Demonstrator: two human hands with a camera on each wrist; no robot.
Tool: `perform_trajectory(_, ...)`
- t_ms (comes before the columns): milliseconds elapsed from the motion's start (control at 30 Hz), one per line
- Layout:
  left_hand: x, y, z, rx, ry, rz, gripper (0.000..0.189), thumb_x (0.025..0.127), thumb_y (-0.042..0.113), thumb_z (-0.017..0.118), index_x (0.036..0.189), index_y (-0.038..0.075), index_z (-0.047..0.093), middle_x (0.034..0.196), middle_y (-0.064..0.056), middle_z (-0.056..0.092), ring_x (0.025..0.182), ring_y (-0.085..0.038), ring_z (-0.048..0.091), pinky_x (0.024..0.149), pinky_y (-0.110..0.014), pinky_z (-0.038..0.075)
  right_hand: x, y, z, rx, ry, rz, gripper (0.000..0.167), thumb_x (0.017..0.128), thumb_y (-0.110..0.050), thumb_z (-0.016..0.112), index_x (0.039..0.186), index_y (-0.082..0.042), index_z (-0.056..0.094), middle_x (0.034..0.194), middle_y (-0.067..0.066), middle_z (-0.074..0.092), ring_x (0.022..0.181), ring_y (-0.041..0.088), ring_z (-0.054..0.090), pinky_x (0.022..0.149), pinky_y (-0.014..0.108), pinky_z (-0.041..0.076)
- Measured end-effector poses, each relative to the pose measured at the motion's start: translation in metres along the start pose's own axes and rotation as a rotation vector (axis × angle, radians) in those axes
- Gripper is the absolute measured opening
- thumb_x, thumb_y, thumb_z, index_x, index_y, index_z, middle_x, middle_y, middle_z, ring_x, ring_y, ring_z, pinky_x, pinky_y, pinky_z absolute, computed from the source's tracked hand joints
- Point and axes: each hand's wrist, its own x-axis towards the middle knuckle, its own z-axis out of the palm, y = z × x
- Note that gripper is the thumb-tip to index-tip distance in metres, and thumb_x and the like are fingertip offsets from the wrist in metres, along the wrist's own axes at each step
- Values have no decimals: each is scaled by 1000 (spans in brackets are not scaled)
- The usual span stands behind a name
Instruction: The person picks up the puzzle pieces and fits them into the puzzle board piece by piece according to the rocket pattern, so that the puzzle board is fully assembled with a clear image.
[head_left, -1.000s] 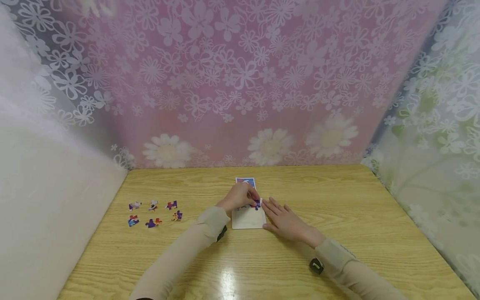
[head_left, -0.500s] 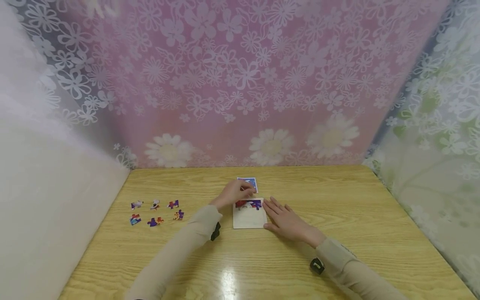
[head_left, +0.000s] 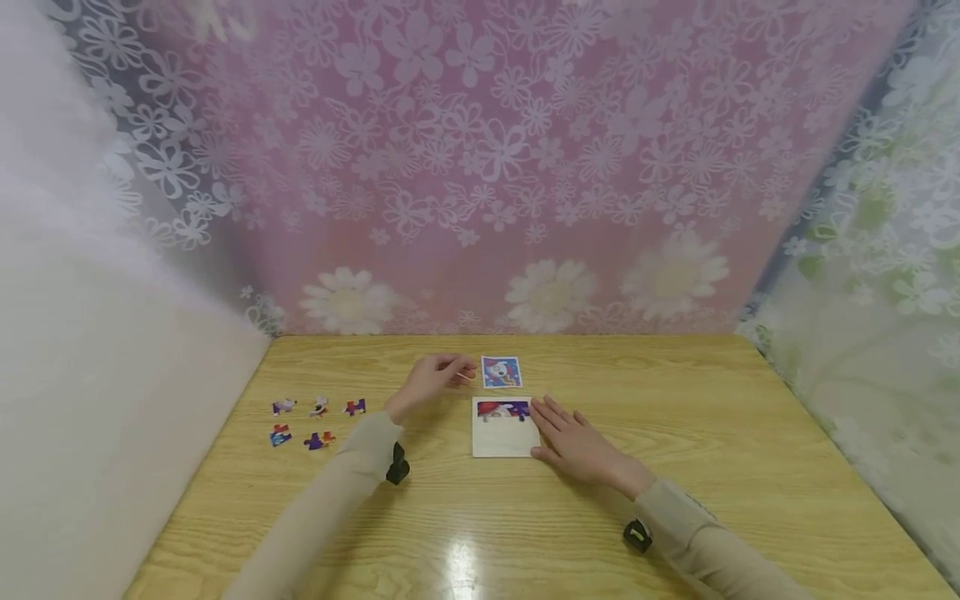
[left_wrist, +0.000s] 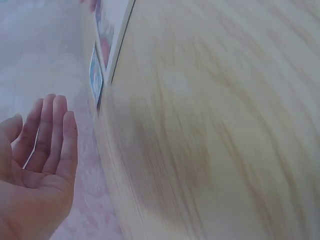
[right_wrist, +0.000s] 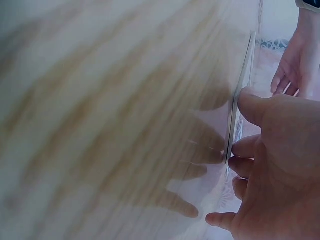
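Observation:
A white puzzle board (head_left: 506, 437) lies on the table, with a row of joined jigsaw pieces (head_left: 501, 410) along its far edge, red, white and purple. My right hand (head_left: 573, 442) lies flat with fingers extended, fingertips and thumb touching the board's right side. To the left of a small picture card (head_left: 501, 372) hovers my left hand (head_left: 435, 381), its fingers loosely extended. In the left wrist view the palm of that left hand (left_wrist: 45, 155) shows nothing held. The board's edge (right_wrist: 242, 90) meets the right hand's fingertips in the right wrist view.
Several loose jigsaw pieces (head_left: 319, 440) lie spread out at the left of the wooden table (head_left: 675, 392). The left sleeve (head_left: 360, 458) passes just right of them. Patterned cloth (head_left: 480, 167) stands behind the table.
My left hand has let go of the piece on the board and moved left, uncovering the row and the card. One loose piece is now hidden by the left sleeve. The right hand stays put.

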Motion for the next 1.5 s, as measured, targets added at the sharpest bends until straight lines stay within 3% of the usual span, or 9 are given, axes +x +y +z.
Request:
perform_trajectory(367, -39, -13, -71, -102, 70, 72, 46, 112, 27, 41, 137, -8, 57, 131, -33, 60, 120, -46, 60, 104, -61, 45, -3, -3, -3, -8, -29, 17, 68, 108, -37, 49, 158, 3, 27, 166, 19, 23, 154, 40, 15, 115, 72, 23)
perform_trajectory(700, -90, -26, -133, -10, 213, -1, 48, 112, 31, 41, 142, -4, 54, 140, -31, 55, 127, -47, 55, 106, -56, 45, -2, -5, -7, -19, -20, 16, 67, 107, -34, 51, 157, 4, 28, 165, 21, 25, 153, 41, 16, 114, 72, 23)
perform_trajectory(900, -121, -42, -167, 110, 276, -47, 51, 112, 32, 39, 145, -6, 49, 142, -30, 53, 125, -36, 60, 104, -51, 49, 0, -4, -6, -40, -21, 13, 68, 107, -36, 52, 157, 4, 29, 164, 20, 26, 153, 41, 18, 113, 72, 25)
perform_trajectory(1067, -144, -50, -186, 288, 341, -115, 56, 111, 37, 41, 145, -6, 49, 140, -29, 56, 123, -45, 58, 97, -51, 54, 0, -3, -3, -43, -21, 11, 68, 107, -38, 51, 157, 3, 30, 164, 20, 26, 153, 40, 17, 113, 73, 25)
perform_trajectory(1200, -158, -50, -194, 458, 392, -148, 44, 108, 28, 51, 137, -5, 58, 131, -28, 62, 116, -45, 62, 87, -45, 56, 1, -1, -1, -27, -7, -3, 69, 106, -38, 52, 156, 4, 30, 164, 21, 27, 152, 42, 18, 112, 74, 24)
perform_trajectory(1333, -168, -53, -198, 527, 376, -190, 37, 103, 16, 62, 130, -9, 62, 124, -30, 65, 112, -46, 62, 89, -52, 55, 2, 2, 4, -38, 5, -7, 70, 106, -40, 52, 157, 2, 29, 164, 19, 26, 153, 40, 18, 113, 73, 25)
perform_trajectory(1500, -175, -60, -203, 612, 356, -223, 36, 97, 12, 70, 121, -13, 65, 114, -32, 67, 102, -46, 66, 85, -55, 56, 3, 6, 7, -51, 9, -3, 71, 106, -43, 51, 159, -1, 28, 166, 15, 24, 154, 37, 16, 114, 71, 26)
